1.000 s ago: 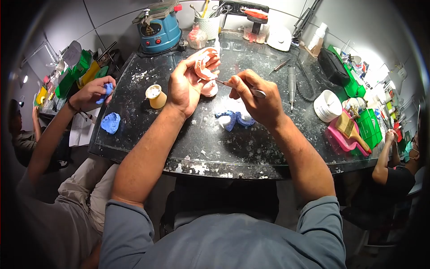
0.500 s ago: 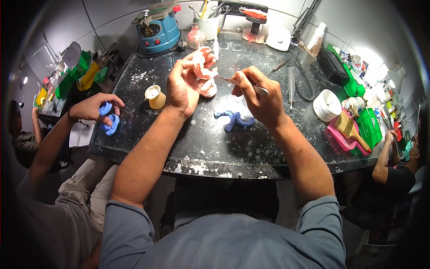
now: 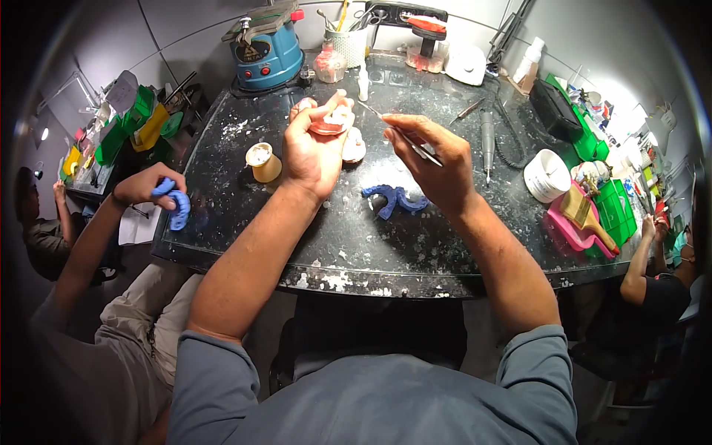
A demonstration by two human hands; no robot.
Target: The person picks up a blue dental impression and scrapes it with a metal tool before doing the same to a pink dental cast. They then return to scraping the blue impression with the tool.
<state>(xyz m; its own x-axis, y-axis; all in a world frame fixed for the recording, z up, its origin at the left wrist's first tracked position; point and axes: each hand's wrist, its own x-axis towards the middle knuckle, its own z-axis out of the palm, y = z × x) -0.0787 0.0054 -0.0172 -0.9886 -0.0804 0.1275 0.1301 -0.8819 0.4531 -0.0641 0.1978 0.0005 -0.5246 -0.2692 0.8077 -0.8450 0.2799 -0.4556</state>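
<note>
My left hand (image 3: 310, 157) is wrapped round a pink-and-white dental model (image 3: 334, 123) and holds it above the bench. Between the fingers of my right hand (image 3: 439, 157) is a slim metal dental carver (image 3: 370, 110), its tip up and left, a little apart from the model. Another pink dental model (image 3: 354, 147) rests on the bench just behind my left wrist. Blue arch-shaped dental pieces (image 3: 387, 199) lie between my forearms. A cream-coloured cup (image 3: 265, 163) with white material in it stands left of my left hand.
At left, a co-worker's hand (image 3: 145, 185) holds a blue arch-shaped piece (image 3: 178, 213). A blue machine (image 3: 268, 65) stands at the back left. To the right are a handpiece (image 3: 487, 141), a white tub (image 3: 547, 176) and a brush in a pink dustpan (image 3: 565, 222).
My left hand has turned the dental model so its other side shows. The carver has drawn away from it and points more upward. The co-worker's hand has moved slightly left with the blue piece.
</note>
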